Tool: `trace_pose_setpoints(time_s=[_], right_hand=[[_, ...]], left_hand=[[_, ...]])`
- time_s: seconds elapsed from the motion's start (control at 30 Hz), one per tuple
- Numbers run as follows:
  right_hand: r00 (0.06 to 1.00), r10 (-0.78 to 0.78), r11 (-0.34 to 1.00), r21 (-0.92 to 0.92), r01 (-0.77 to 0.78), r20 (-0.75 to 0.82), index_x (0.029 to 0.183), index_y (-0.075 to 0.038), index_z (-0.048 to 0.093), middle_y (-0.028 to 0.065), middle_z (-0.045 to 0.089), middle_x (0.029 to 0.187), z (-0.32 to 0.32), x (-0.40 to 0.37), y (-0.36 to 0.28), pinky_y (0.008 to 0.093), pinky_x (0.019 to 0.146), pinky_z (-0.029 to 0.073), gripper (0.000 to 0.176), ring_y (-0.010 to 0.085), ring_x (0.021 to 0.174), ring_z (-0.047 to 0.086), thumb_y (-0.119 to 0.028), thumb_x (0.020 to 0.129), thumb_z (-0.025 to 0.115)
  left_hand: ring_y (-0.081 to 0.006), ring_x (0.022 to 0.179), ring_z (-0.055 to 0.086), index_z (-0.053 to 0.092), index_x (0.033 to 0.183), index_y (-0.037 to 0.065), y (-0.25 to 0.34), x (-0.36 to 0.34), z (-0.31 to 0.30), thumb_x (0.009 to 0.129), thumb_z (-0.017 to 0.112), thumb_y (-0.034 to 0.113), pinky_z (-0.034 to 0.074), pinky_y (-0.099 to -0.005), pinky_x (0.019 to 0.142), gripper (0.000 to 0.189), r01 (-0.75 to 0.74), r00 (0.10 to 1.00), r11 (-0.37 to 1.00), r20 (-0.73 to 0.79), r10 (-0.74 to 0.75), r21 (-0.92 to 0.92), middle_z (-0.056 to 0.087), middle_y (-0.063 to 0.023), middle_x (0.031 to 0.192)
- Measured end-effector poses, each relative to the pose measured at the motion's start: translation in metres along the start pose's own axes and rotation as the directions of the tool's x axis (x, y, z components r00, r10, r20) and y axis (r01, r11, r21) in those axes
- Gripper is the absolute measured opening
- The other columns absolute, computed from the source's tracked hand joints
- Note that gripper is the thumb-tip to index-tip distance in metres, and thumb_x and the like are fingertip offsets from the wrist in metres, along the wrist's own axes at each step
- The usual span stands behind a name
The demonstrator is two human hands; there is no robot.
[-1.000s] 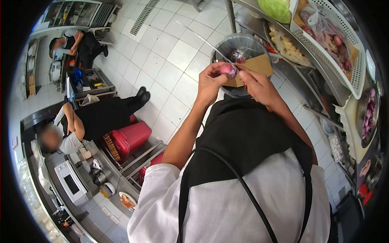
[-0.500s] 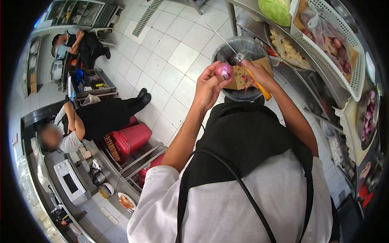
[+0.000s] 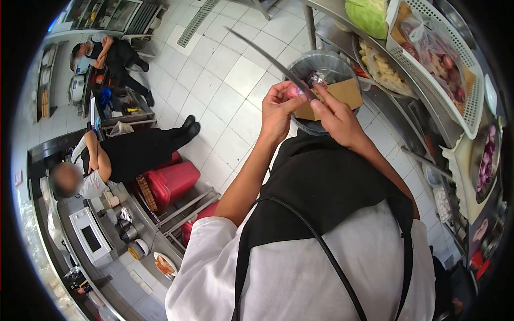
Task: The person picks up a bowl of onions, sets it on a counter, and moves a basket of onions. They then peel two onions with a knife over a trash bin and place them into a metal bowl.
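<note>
A small purple onion [image 3: 295, 91] sits between the fingers of my left hand [image 3: 277, 112], partly covered by the blade. My right hand [image 3: 337, 115] is closed round a long knife [image 3: 267, 58], its handle hidden by the fingers. The blade crosses in front of the onion, its tip pointing up and left. Both hands are over a round bin [image 3: 304, 61] with a grey liner, which holds a piece of brown cardboard [image 3: 347, 94] and some scraps.
On the right, a steel shelf carries a cabbage [image 3: 367, 17], a white basket [image 3: 474, 115] of bagged onions and a tray of pale pieces [image 3: 379, 63]. A bowl of purple onions [image 3: 488, 155] is farther right. Two people stand left, near red bins [image 3: 174, 184].
The knife has swung up so its blade lies across the onion, where before its yellow handle showed. My right hand has turned and moved closer to my left.
</note>
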State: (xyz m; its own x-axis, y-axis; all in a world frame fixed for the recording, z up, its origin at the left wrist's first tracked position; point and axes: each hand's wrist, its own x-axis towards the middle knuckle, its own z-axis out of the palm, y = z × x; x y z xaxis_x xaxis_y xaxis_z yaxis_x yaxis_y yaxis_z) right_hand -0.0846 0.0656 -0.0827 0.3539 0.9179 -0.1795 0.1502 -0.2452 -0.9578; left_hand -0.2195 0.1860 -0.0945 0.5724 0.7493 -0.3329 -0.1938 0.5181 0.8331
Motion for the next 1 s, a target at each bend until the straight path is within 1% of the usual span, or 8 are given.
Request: trace_pose_setpoints(time_s=[0.03,0.33,0.43,0.53,0.7,0.83,0.9,1.0], right_hand=[[0.997,0.052,0.999,-0.011,-0.052,0.053,0.146,-0.002,0.042,0.0187,0.068,0.084,-0.004,-0.003,-0.011,0.0372,0.080,0.050,0.069,0.0294,0.084,0.068,-0.051,0.097,0.051],[0.995,0.049,0.996,-0.085,-0.041,0.091,0.146,-0.003,0.042,0.0212,0.067,0.082,-0.011,-0.009,-0.023,0.0363,0.079,0.050,0.065,0.0301,0.083,0.069,-0.046,0.099,0.051],[0.997,-0.071,0.995,-0.068,0.072,0.020,0.146,-0.004,0.043,0.0216,0.068,0.085,-0.005,-0.009,-0.015,0.0360,0.080,0.050,0.065,0.0308,0.084,0.070,-0.047,0.098,0.052],[0.997,0.021,0.997,-0.078,-0.015,0.073,0.144,-0.004,0.045,0.0211,0.070,0.090,-0.008,-0.009,-0.019,0.0352,0.082,0.050,0.063,0.0302,0.088,0.070,-0.047,0.098,0.052],[1.000,0.007,1.000,-0.025,-0.007,0.030,0.139,-0.003,0.052,0.0196,0.071,0.094,-0.001,-0.008,-0.011,0.0340,0.083,0.050,0.058,0.0256,0.091,0.071,-0.044,0.098,0.053],[0.998,-0.054,0.998,0.043,0.055,-0.022,0.137,-0.002,0.054,0.0175,0.073,0.099,0.005,-0.006,0.001,0.0330,0.084,0.050,0.056,0.0228,0.093,0.070,-0.042,0.099,0.053],[0.999,-0.039,0.997,0.073,0.039,-0.002,0.137,-0.004,0.055,0.0127,0.072,0.091,0.002,-0.006,0.001,0.0308,0.076,0.051,0.054,0.0187,0.082,0.069,-0.043,0.099,0.052],[0.990,0.096,0.982,0.154,-0.111,0.101,0.137,-0.008,0.058,0.0036,0.065,0.075,-0.008,-0.006,-0.008,0.0269,0.063,0.048,0.051,0.0119,0.065,0.061,-0.043,0.100,0.051]], left_hand=[[-0.0153,0.090,0.065,0.053,0.117,-0.003,-0.001,0.001,-0.001,0.079,0.068,-0.012,0.054,-0.0277,0.081,0.041,-0.002,1.000,1.000,0.021,0.002,-0.001,0.067,-0.0092,0.101],[-0.0133,0.084,0.064,0.054,0.107,0.001,-0.002,-0.001,0.007,0.077,0.066,-0.016,0.053,-0.0252,0.075,0.036,-0.037,0.999,0.999,0.034,0.037,-0.001,0.065,-0.0066,0.095],[-0.0130,0.083,0.063,0.054,0.105,0.002,-0.005,-0.002,0.005,0.077,0.065,-0.016,0.053,-0.0251,0.074,0.035,-0.049,0.998,0.999,0.037,0.050,-0.015,0.064,-0.0063,0.094],[-0.0130,0.082,0.064,0.054,0.105,0.002,-0.012,-0.001,-0.003,0.077,0.065,-0.017,0.053,-0.0254,0.074,0.035,-0.067,0.997,0.998,0.048,0.068,-0.015,0.064,-0.0062,0.093],[-0.0121,0.077,0.063,0.055,0.104,0.002,-0.016,-0.004,-0.004,0.082,0.060,-0.016,0.053,-0.0267,0.072,0.029,-0.087,0.995,0.996,0.040,0.087,0.002,0.066,-0.0062,0.093],[-0.0143,0.082,0.065,0.055,0.107,0.000,-0.017,-0.005,-0.003,0.082,0.065,-0.014,0.055,-0.0278,0.077,0.031,-0.071,0.997,0.997,0.024,0.071,0.011,0.067,-0.0090,0.097],[-0.0161,0.089,0.066,0.054,0.110,-0.001,-0.017,-0.004,-0.007,0.080,0.071,-0.012,0.055,-0.0288,0.082,0.036,-0.052,0.998,0.999,0.040,0.052,-0.001,0.068,-0.0120,0.102],[-0.0167,0.090,0.067,0.053,0.112,-0.002,-0.016,-0.002,-0.012,0.080,0.071,-0.012,0.055,-0.0299,0.084,0.038,-0.014,0.998,0.999,0.054,0.011,0.038,0.068,-0.0120,0.102]])
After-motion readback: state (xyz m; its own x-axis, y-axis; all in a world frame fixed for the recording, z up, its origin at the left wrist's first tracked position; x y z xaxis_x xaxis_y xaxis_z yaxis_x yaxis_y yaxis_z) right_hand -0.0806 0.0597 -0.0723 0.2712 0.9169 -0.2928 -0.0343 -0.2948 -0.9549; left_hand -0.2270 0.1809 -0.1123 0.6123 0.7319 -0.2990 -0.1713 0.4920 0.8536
